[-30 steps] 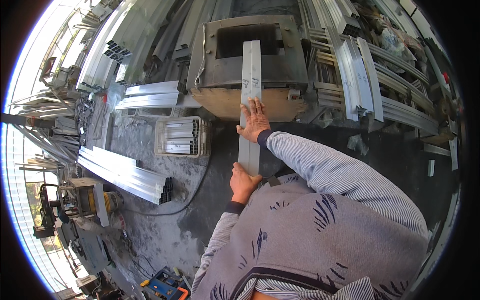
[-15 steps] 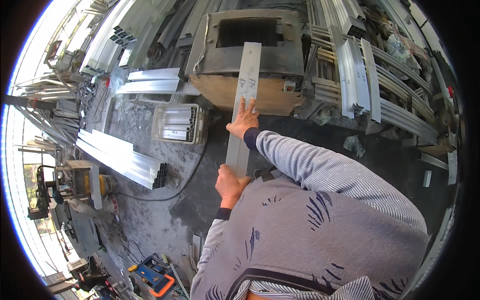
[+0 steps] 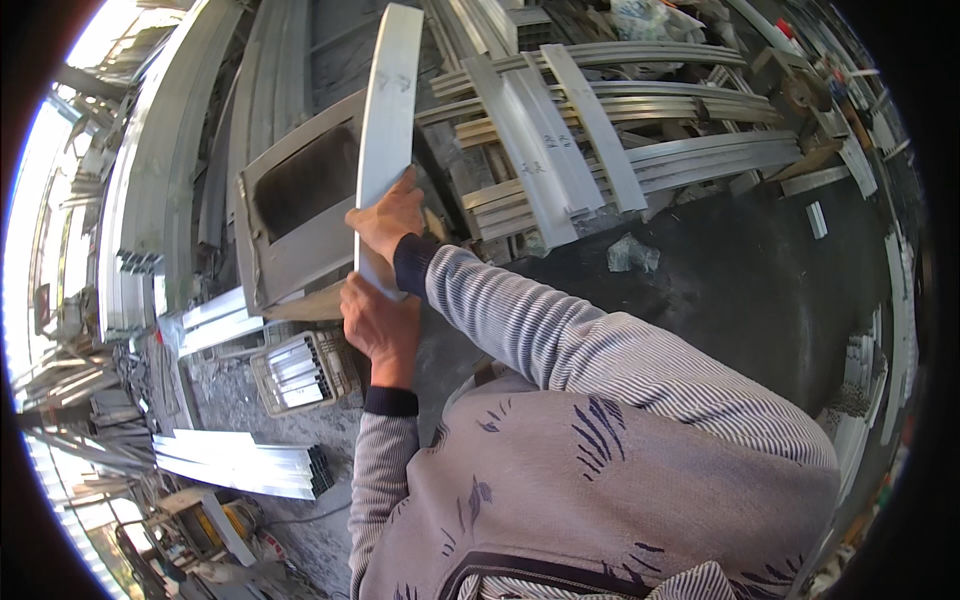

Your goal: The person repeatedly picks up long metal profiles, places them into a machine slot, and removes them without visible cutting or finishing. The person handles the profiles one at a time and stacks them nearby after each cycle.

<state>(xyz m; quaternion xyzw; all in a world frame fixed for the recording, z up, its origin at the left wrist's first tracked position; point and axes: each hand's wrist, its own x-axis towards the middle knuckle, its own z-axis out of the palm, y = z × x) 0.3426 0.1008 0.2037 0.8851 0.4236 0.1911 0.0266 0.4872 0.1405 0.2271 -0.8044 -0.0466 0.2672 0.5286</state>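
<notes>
Silver metal profile, from the head view: it has swung right of the grey box's dark opening, so the piece is being shifted, left hand clasping its lower end, right hand clamped just above.

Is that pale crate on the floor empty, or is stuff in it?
Not empty: the crate has silvery metal pieces lying side by side inside. I cannot tell whether it's full to the top.

bar looks smooth metal, soft sheen | box dull matt metal | crate matt plastic | vest soft-looking cloth | sleeves matt cloth | scrap crinkled, glossy plastic
</notes>
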